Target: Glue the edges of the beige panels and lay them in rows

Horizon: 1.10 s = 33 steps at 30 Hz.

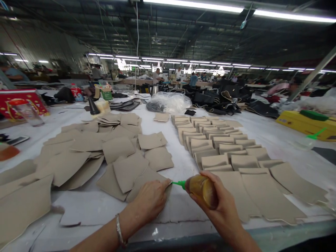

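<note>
My right hand is wrapped round an amber glue bottle with a green nozzle. The nozzle tip points left at the edge of a beige cut piece. My left hand lies on that piece near the table's front edge, fingers curled down on it, a bracelet on the wrist. Loose beige pieces lie scattered to the left. Overlapping rows of beige pieces are laid out to the right.
A white worktable bears everything. At the back lie a clear plastic bag and dark material. A yellow box sits far right, a red box far left. People work at distant tables.
</note>
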{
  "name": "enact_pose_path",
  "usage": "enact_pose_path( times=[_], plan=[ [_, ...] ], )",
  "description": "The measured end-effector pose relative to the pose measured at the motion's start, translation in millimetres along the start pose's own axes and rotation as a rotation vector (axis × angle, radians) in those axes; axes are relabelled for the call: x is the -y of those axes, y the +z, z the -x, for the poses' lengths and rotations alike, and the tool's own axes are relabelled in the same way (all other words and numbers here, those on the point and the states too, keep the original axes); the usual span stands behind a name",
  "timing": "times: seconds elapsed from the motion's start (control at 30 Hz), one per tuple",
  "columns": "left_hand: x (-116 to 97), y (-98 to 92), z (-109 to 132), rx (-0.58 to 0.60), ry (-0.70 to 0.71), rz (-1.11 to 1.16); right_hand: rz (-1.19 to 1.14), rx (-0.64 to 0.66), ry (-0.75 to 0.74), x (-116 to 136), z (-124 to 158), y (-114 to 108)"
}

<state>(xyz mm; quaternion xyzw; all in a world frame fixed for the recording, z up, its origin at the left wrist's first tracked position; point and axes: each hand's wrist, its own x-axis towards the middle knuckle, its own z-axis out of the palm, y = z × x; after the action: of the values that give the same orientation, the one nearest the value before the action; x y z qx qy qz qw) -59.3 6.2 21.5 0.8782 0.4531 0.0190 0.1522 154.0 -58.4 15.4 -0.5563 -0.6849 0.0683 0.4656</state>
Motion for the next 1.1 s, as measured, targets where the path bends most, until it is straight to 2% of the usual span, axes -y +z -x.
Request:
enact_pose_path(
  times=[0.1, 0.2, 0.37, 0.6, 0.9, 1.1],
  plan=[
    [-1, 2.5, 0, -0.013, -0.008, -0.024, 0.042, 0.041, -0.049, 0, 3, 0],
    [-2, 4.2, 1, -0.015, -0.01, -0.036, 0.043, 0.071, -0.037, 0, 4, 0],
    [-3, 4.5, 3, -0.012, -0.01, -0.04, 0.03, -0.008, 0.004, 0, 1, 0],
    [-4, 5.1, 2, 0.0, -0.015, -0.059, 0.012, -0.013, 0.039, 3, 3, 0],
    [-7, 3.8, 3, 0.055, -0.052, -0.056, -0.002, -0.035, 0.056, -5, 11, 2],
    [-6, 2.5, 4, 0.041, -0.036, -0.023, -0.012, -0.075, 0.092, -4, 9, 2]
  ],
)
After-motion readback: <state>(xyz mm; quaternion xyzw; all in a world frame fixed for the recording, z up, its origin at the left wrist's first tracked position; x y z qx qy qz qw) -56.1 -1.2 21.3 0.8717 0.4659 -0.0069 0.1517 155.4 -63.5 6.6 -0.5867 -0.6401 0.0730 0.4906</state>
